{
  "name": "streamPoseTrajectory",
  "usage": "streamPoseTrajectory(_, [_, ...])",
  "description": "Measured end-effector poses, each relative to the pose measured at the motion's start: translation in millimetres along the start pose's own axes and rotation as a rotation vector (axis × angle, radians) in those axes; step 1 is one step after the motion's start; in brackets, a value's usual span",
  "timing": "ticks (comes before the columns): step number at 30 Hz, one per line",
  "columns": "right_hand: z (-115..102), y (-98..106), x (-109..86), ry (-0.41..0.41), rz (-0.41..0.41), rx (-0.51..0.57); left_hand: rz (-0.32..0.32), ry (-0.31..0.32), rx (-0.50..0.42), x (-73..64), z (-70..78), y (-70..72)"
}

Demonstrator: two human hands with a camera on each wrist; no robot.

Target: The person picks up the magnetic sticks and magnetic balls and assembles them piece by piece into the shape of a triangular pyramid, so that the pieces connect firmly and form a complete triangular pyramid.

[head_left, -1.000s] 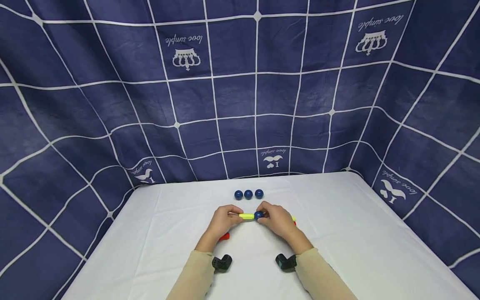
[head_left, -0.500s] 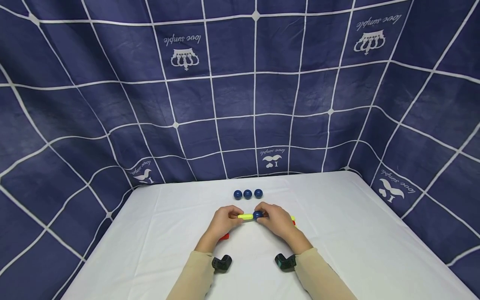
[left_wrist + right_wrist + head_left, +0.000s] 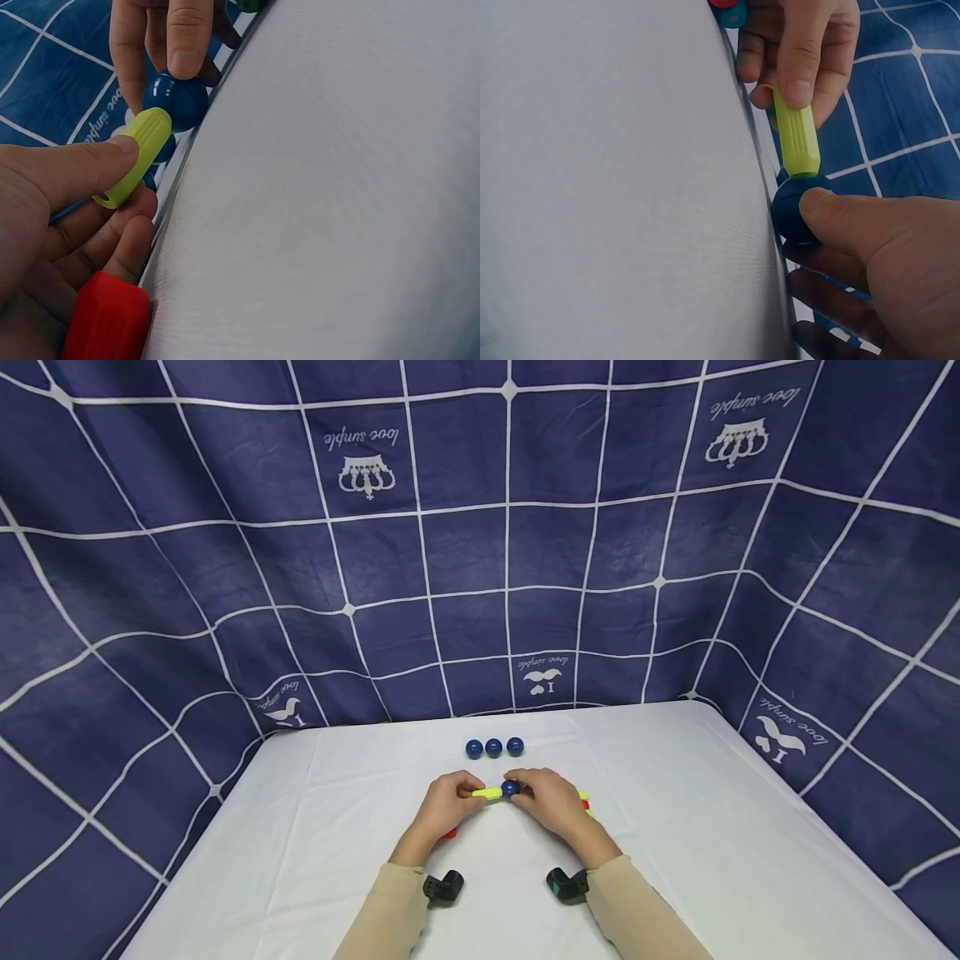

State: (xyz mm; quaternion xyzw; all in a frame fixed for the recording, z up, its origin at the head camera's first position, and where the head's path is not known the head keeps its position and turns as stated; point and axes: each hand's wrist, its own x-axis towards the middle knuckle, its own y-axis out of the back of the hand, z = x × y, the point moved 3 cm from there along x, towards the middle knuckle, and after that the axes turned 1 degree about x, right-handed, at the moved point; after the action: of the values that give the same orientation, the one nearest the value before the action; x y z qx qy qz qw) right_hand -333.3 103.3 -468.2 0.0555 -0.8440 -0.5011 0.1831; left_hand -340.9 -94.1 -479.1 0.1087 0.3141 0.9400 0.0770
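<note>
Bright head view, dimmer wrist views

in the left wrist view, the left hand's grip point(image 3: 56, 191) pinches a yellow-green rod point(image 3: 148, 139) between thumb and fingers, the rod tilted, its far end meeting a dark blue ball point(image 3: 180, 101). the right hand's grip point(image 3: 184, 34) reaches in from the top edge, thumb on that ball. more blue balls point(image 3: 164, 151) show partly hidden behind the rod. a red block point(image 3: 109, 319), cut off by the lower edge, sits just beside the left fingers. a white worktop point(image 3: 322, 165) fills the right side; blue cloth point(image 3: 71, 41) with white lines spans the upper left.
</note>
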Motion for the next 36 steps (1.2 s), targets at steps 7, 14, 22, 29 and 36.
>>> streamPoseTrajectory(7, [1.0,5.4,0.0,-0.013,-0.037,0.047,0.027,0.001,0.009,-1.4,1.0,1.0])
streamPoseTrajectory(14, [11.1,18.1,1.2,-0.039,-0.046,0.092,0.046,0.010,0.009,-1.8,0.0,1.7])
streamPoseTrajectory(22, [26.4,36.1,0.9,-0.091,-0.111,0.151,0.066,0.011,0.006,-0.8,-2.0,3.1])
streamPoseTrajectory(29, [47.2,49.3,-3.2,-0.156,-0.179,0.221,0.073,0.024,0.009,-0.4,-2.9,3.0])
streamPoseTrajectory(36, [65.2,56.6,-8.6,-0.199,-0.203,0.245,0.075,0.024,0.003,-0.2,-2.8,3.4])
